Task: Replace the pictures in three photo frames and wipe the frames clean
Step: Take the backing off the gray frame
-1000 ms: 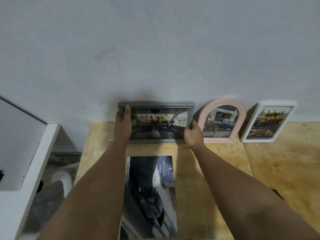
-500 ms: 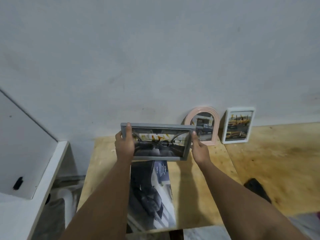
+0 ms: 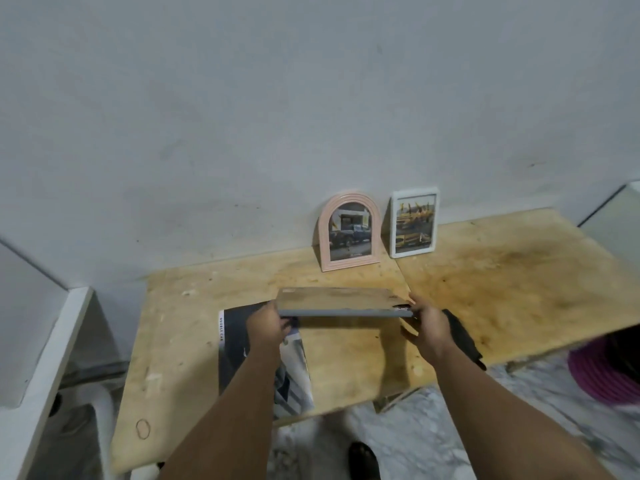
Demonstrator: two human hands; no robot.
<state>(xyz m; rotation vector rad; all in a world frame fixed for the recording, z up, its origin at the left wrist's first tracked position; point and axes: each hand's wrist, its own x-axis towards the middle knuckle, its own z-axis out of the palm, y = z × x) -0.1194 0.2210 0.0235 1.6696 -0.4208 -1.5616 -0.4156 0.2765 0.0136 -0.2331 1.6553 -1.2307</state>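
I hold a grey rectangular photo frame point(image 3: 341, 301) above the wooden table point(image 3: 502, 282), tipped flat so its brown back faces up. My left hand point(image 3: 266, 325) grips its left end and my right hand point(image 3: 427, 322) grips its right end. A dark car magazine point(image 3: 239, 351) lies on the table under my left forearm. A pink arched frame point(image 3: 349, 232) and a white rectangular frame point(image 3: 414, 223), both with car pictures, lean against the wall at the back.
A dark cloth point(image 3: 462, 337) lies on the table behind my right wrist. A rubber band point(image 3: 142, 428) sits near the front left corner. White furniture point(image 3: 41, 358) stands at left, a purple object point(image 3: 602, 372) on the floor at right.
The grey frame left the wall, came toward me and turned from picture-facing-me to lying flat with its back up. Both hands kept their hold on its ends.
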